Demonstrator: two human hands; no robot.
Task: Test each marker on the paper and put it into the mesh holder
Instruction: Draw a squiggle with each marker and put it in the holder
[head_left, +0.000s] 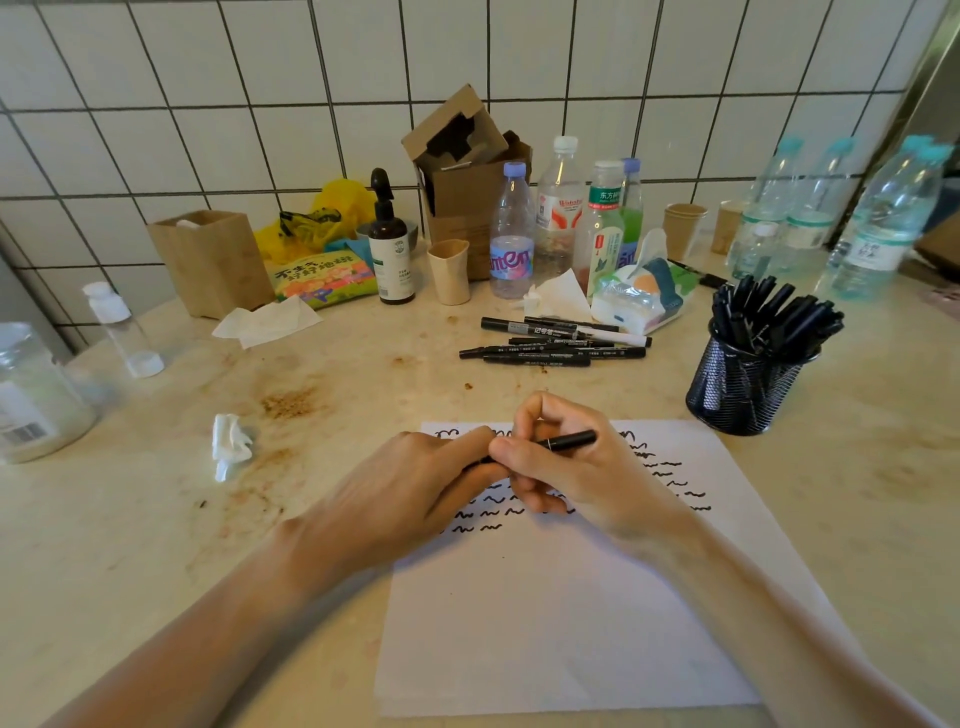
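A black marker (570, 440) lies level between both hands above the white paper (566, 613). My right hand (566, 467) grips its barrel, and my left hand (415, 493) pinches its left end, which is hidden by fingers. Black squiggles cover the paper's upper part. Several loose black markers (556, 345) lie in a pile beyond the paper. The black mesh holder (737, 389) stands at the right, packed with several markers.
Along the tiled wall stand plastic bottles (511, 234), a cardboard box (467, 171), a pump bottle (389, 249), paper cups (683, 226) and a tissue pack (639, 296). A crumpled tissue (228, 444) lies left of the paper. A jar (31, 395) sits at the far left.
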